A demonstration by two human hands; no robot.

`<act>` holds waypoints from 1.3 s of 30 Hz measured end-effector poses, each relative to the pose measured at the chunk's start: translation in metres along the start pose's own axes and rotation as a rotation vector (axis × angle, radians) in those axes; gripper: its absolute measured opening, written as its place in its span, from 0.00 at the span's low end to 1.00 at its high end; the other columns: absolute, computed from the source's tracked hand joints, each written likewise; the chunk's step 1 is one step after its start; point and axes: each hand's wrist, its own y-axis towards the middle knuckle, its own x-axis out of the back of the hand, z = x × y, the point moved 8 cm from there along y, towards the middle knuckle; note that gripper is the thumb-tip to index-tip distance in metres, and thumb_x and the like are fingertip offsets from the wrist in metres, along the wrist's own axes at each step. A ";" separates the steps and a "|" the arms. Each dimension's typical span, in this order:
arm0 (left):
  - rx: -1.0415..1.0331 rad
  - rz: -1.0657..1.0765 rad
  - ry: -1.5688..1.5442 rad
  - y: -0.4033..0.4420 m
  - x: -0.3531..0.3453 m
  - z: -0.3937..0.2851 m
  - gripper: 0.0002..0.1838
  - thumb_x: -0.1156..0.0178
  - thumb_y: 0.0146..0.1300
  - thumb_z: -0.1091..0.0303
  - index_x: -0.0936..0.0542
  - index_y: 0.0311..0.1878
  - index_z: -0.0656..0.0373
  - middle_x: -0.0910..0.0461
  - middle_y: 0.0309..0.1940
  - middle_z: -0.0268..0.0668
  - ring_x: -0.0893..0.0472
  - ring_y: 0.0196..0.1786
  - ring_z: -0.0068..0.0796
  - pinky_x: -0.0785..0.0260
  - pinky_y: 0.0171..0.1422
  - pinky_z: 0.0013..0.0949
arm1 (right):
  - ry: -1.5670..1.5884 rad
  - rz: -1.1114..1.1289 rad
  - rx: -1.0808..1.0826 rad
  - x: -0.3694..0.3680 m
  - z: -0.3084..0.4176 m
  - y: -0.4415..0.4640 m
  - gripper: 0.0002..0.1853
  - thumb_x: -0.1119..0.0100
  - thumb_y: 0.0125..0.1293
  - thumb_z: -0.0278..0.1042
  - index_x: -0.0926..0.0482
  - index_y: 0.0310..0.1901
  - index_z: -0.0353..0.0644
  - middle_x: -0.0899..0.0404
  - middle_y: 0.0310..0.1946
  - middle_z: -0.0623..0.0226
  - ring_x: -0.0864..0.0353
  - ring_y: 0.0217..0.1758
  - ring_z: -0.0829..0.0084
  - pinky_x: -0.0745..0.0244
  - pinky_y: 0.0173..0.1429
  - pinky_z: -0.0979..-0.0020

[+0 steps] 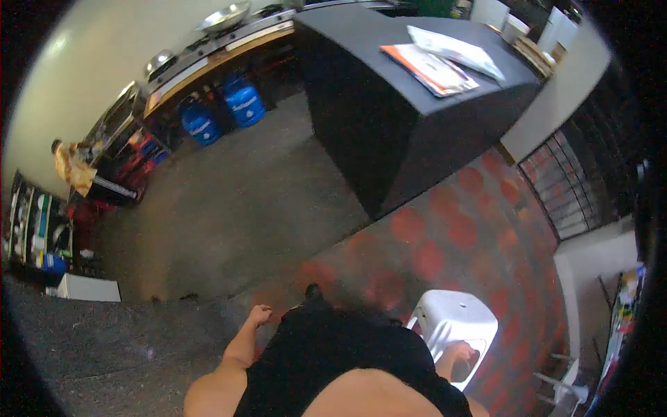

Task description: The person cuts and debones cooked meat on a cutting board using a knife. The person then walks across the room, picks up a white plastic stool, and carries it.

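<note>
A white plastic stool (pixel 455 309) is at my right side, tilted, over the red-spotted floor. My right hand (pixel 458 352) is closed on it at the opening in its side; the fingertips are partly hidden there. To the left of my body, my left hand (pixel 261 315) hangs in the air with its fingers curled in. Nothing shows in it, and it touches nothing.
Ahead stands a dark counter (pixel 361 118) with papers (pixel 431 69) on top. Blue gas cylinders (pixel 243 101) sit under a stove bench. Another person (pixel 76 167) works at far left, near a shelf rack (pixel 38 222). A metal gate (pixel 563 181) is on the right.
</note>
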 end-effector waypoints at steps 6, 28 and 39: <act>-0.040 -0.178 -0.363 0.082 0.087 0.067 0.17 0.41 0.53 0.65 0.20 0.45 0.63 0.19 0.38 0.42 0.19 0.37 0.34 0.27 0.44 0.35 | -0.606 0.295 0.943 -0.122 0.086 -0.249 0.26 0.65 0.71 0.43 0.34 0.53 0.23 0.31 0.54 0.42 0.30 0.56 0.52 0.36 0.62 0.60; -0.145 -0.018 -1.255 0.248 0.393 -0.244 0.33 0.61 0.67 0.43 0.27 0.55 0.65 0.24 0.51 0.46 0.24 0.50 0.41 0.33 0.55 0.40 | 0.139 1.810 0.828 -0.277 0.338 -0.931 0.28 0.70 0.73 0.46 0.30 0.49 0.23 0.25 0.47 0.47 0.27 0.52 0.61 0.37 0.57 0.68; -0.347 0.075 -1.308 0.484 0.639 -0.340 0.33 0.63 0.67 0.42 0.27 0.56 0.62 0.25 0.52 0.45 0.25 0.53 0.41 0.33 0.57 0.41 | 0.222 1.725 0.806 -0.480 0.368 -1.157 0.37 0.79 0.71 0.58 0.27 0.50 0.29 0.21 0.41 0.53 0.25 0.45 0.63 0.34 0.55 0.67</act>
